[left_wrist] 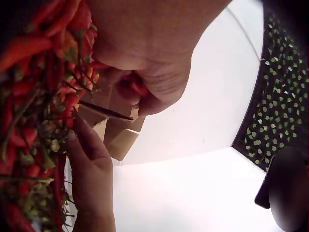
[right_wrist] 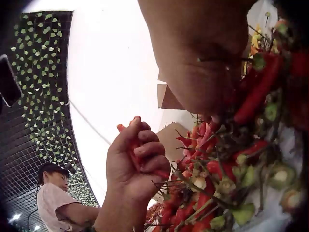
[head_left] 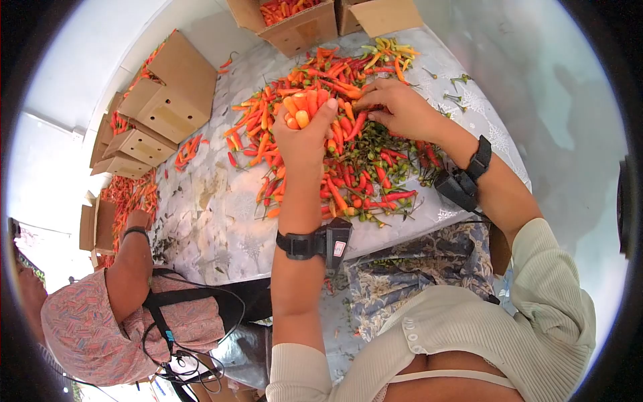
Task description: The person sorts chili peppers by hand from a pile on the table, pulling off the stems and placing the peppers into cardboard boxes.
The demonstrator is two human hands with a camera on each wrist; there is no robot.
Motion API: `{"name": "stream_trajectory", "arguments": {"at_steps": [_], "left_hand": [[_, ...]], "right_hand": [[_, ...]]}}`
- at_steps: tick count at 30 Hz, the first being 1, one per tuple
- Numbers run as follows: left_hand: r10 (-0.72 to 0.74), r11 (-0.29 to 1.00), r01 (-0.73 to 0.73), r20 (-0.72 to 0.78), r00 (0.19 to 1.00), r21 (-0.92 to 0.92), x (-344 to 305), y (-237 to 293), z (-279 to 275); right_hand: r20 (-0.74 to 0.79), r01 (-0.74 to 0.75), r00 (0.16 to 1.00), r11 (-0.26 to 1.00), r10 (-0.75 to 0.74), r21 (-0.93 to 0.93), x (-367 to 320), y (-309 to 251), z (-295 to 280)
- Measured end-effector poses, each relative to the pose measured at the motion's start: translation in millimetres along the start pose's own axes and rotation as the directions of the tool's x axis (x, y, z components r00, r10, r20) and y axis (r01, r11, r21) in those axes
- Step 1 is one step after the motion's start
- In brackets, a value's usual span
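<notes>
In the head view the left hand (head_left: 303, 139) grips a bunch of orange-red peppers (head_left: 303, 107), their rounded ends pointing up past the thumb. The right wrist view shows that same left hand (right_wrist: 137, 162) with its fingers curled round the peppers. To its right, the right hand (head_left: 402, 108) reaches into the pile of red and orange peppers (head_left: 345, 175), with bent fingers at the pile; whether it pinches a pepper is hidden. Green stems (head_left: 375, 144) lie thick just below the right hand.
Open cardboard boxes (head_left: 167, 104) with peppers stand on the left and at the far edge of the patterned table (head_left: 234, 251). Another person's arm (head_left: 134, 268) reaches into peppers at far left. Yellow-green peppers (head_left: 395, 48) and loose stems (head_left: 455, 100) lie at the back right.
</notes>
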State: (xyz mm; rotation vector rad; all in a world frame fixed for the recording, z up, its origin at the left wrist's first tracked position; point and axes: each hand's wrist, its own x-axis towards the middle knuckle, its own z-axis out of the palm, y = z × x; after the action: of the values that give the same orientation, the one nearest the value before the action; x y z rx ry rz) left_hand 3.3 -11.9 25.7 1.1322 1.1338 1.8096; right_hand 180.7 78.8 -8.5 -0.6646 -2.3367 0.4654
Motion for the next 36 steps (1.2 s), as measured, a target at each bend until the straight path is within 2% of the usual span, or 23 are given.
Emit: {"name": "stream_trajectory", "arguments": {"at_steps": [6,9,11,14,17,24,27,30,32,33,36], "left_hand": [[-0.030,1.000,0.030,0.048,0.998,0.001,-0.7,-0.9,1.2],[-0.026,0.997,0.022,0.049,0.998,0.070,1.6,-7.3,1.2],[-0.020,0.992,0.014,0.043,0.999,0.126,3.3,-13.2,-0.4],[0.027,0.916,-0.072,0.120,0.992,0.396,5.9,-21.2,-5.6],[-0.113,0.933,0.044,0.176,0.978,0.359,-0.2,-12.8,1.0],[-0.098,0.965,0.040,0.216,0.971,0.259,-3.6,-4.7,3.2],[-0.128,0.978,0.089,0.206,0.970,0.190,-2.1,-2.6,2.2],[-0.150,0.988,0.145,0.138,0.979,0.044,-0.9,2.5,0.0],[-0.152,0.986,0.157,0.089,0.984,-0.049,5.4,-4.1,-9.5],[-0.168,0.978,0.177,0.085,0.982,-0.108,6.7,-3.4,-12.4],[-0.210,0.947,0.219,0.064,0.976,-0.236,8.4,-0.9,-15.0]], "right_hand": [[0.052,0.069,0.996,0.997,-0.068,-0.031,-1.5,-1.1,-4.1],[0.009,0.039,0.999,0.998,-0.040,0.046,0.8,-6.5,-6.3],[-0.053,-0.017,0.998,0.968,0.032,0.251,2.0,-13.8,-6.9],[-0.099,-0.049,0.990,0.892,0.104,0.450,2.7,-22.0,-9.7],[-0.109,-0.053,0.986,0.858,0.126,0.512,3.3,-26.2,-14.0],[-0.109,-0.070,0.979,0.784,0.174,0.617,4.3,-22.0,-11.7],[-0.101,-0.062,0.976,0.687,0.194,0.724,4.5,-20.8,-5.8],[-0.099,-0.101,0.966,0.697,0.240,0.709,5.9,-28.8,-2.7],[-0.173,0.095,0.984,0.930,-0.034,0.356,4.3,-27.5,3.0],[-0.167,0.202,0.970,0.968,-0.177,0.150,3.1,-27.3,5.6],[-0.068,0.240,0.968,0.970,-0.242,-0.030,-2.3,-27.8,12.9]]}}
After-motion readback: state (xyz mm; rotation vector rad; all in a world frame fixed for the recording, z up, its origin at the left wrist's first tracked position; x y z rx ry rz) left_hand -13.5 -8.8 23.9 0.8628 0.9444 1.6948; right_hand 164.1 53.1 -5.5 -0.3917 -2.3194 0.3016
